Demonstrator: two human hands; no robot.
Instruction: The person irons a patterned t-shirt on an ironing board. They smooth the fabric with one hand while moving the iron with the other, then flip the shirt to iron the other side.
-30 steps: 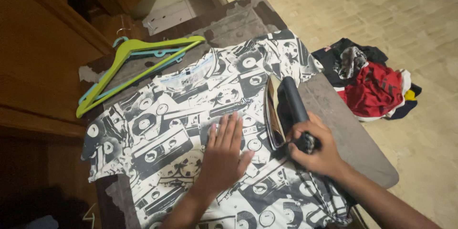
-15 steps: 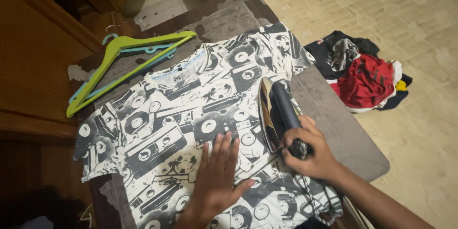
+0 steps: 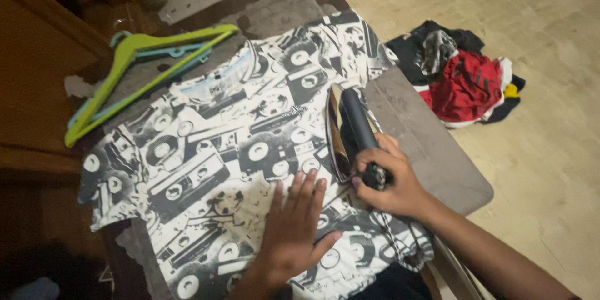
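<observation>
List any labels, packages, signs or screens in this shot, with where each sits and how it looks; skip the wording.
Neck label: inside the collar of the cassette-print shirt, at the far end of the board; a small pale patch on a light blue band, too blurred to show more.
Packages, signs, screens: none in view.

**Room setting around a worn table**

A grey table [image 3: 437,150] with a peeling top is standing on a pale tiled floor [image 3: 550,169]. Dark wooden furniture [image 3: 37,87] is filling the left side. A heap of clothes [image 3: 462,81] is lying on the floor, and dim light is falling from above.
</observation>
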